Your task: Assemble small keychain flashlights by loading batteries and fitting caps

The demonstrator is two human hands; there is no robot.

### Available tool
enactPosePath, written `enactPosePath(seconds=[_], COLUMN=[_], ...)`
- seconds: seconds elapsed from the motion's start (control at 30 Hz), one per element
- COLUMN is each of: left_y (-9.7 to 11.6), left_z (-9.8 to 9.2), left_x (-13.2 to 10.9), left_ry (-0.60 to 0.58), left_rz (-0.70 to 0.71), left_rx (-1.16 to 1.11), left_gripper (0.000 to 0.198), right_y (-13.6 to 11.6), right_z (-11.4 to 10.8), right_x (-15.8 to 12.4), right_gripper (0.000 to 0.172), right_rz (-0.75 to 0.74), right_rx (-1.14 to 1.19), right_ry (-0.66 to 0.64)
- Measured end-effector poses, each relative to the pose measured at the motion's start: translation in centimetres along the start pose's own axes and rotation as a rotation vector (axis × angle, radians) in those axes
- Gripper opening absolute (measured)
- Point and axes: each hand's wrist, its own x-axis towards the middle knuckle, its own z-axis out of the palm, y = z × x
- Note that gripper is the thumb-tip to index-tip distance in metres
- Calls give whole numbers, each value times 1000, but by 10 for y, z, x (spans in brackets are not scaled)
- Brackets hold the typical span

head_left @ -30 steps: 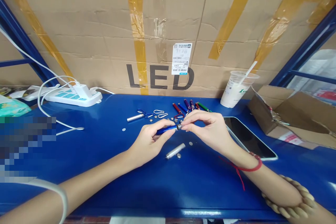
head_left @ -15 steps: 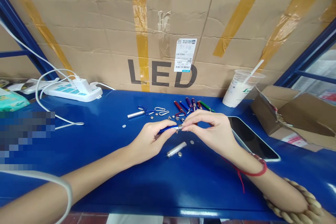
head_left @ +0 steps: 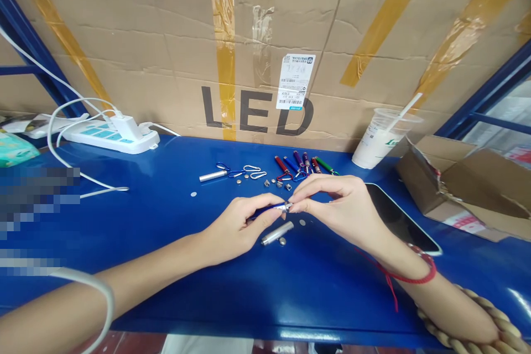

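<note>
Near the middle of the view, my left hand [head_left: 244,228] is closed around a blue metal tube [head_left: 265,209], its silvery end pointing right. The thumb and forefinger of my right hand [head_left: 336,204] pinch at that silvery end; whether a small part sits between the fingertips is too small to tell. Just below lie a silver tube [head_left: 277,233] and a small round metal piece [head_left: 282,241]. Behind my hands are several small metal pieces [head_left: 267,183], another silver tube [head_left: 213,176], a silver carabiner [head_left: 254,172] and several coloured tubes, one red [head_left: 281,164] and one green [head_left: 326,165].
A phone [head_left: 398,221] lies beside my right hand. Farther right stand a plastic cup with a straw [head_left: 375,146] and an open cardboard box [head_left: 464,193]. A white power strip [head_left: 112,140] with cables is at the left. A large carton [head_left: 166,66] rises behind the blue table [head_left: 232,298].
My right fingertips have shifted slightly at the tube's silvery end, and more of that end shows. The camera view has moved a little.
</note>
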Motion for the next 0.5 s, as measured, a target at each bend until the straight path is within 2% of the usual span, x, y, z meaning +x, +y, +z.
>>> enactPosePath(seconds=[0.13,0.3,0.4,0.5], left_y=[1,1,-3,-9], left_z=[6,11,10,7], left_x=[-4,-7,-6,-5], left_ry=[-39,12,41,65], left_rz=[-38,-55,-16,41], left_rx=[-41,27,121,215], left_gripper=[26,27,25,24], right_y=[-4,-5,-1,6], right_z=[-2,2,10,17], right_x=[-1,-2,-4,-6], right_gripper=[7,12,11,11], right_rz=[-8,-17,75,248], right_rx=[-32,-44,45,196], right_ry=[-54,-40,-10,-15])
